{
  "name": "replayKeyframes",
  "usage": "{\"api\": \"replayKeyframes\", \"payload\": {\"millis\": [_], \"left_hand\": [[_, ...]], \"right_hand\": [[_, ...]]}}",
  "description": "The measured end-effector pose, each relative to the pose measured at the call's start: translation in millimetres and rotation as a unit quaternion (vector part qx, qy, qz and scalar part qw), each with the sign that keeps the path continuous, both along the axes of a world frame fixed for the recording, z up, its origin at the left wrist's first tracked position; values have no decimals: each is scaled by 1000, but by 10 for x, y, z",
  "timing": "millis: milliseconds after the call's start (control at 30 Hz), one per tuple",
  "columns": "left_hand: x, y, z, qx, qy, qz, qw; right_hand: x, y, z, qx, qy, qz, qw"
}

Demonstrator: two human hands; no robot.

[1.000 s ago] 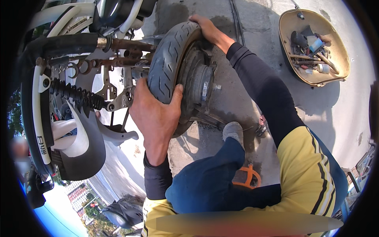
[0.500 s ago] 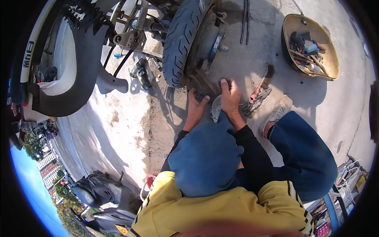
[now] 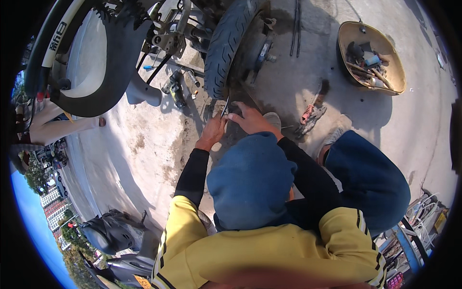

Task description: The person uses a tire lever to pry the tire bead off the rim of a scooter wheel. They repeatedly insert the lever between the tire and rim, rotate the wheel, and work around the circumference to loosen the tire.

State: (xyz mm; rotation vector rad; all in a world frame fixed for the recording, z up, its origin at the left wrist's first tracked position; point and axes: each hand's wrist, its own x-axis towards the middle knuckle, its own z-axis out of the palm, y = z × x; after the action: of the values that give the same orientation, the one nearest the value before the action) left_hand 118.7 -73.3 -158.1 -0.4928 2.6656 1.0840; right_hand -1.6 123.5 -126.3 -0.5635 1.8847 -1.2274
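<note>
Gripping the lower end of a slim metal bar (image 3: 225, 107), the left hand (image 3: 211, 132) sits below the bottom of a black rubber tyre (image 3: 228, 48) with slanted tread grooves; from my distant seat I see its fingers curled nearly closed. The bar points up to the tyre's lower edge, but I cannot tell whether its tip goes under the rubber. On my feed the right hand (image 3: 253, 120) is half open just beside it, thumb and index finger apart and reaching toward the bar, the thumb tip close to the left hand's fingers. I cannot tell whether it grips anything.

The tyre stands near the top of my view, right of a scooter's white-and-black body panel (image 3: 115, 67). Left of the tyre I make out a green-and-black power tool (image 3: 176, 90) lying on the pale concrete ground (image 3: 139, 144), with a small blue handle (image 3: 147, 67) above it. To the right of the hands lies a brush with a red handle (image 3: 308, 113) and dark bristles. Farther right, well apart, I have a tan, oval-rimmed tub (image 3: 396, 76) holding jumbled tools and scraps. A knee in blue cloth (image 3: 252, 180) rises just below the hands.
</note>
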Motion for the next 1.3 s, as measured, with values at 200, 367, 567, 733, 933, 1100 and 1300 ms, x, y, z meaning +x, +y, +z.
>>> {"api": "replayKeyframes", "payload": {"millis": [200,367,567,733,933,1100,1300], "left_hand": [[60,389,122,60,15,73,995],[243,1168,-488,190,36,169,966],[276,631,355,71,-236,43,968],[48,325,542,37,83,128,988],[-955,418,1039,-69,242,184,950],[-1048,434,972,-68,280,197,937],[-1196,352,1264,-136,224,147,954]], "right_hand": [[15,103,-96,-3,13,-27,1000],[-52,-96,-560,-61,-87,-71,992],[227,-5,-438,-47,-165,-14,985],[118,201,-338,-25,-58,-168,984],[-529,660,439,-87,26,-334,938],[-754,1055,1173,-135,78,-418,895],[-368,1321,1388,38,181,-445,876]]}}
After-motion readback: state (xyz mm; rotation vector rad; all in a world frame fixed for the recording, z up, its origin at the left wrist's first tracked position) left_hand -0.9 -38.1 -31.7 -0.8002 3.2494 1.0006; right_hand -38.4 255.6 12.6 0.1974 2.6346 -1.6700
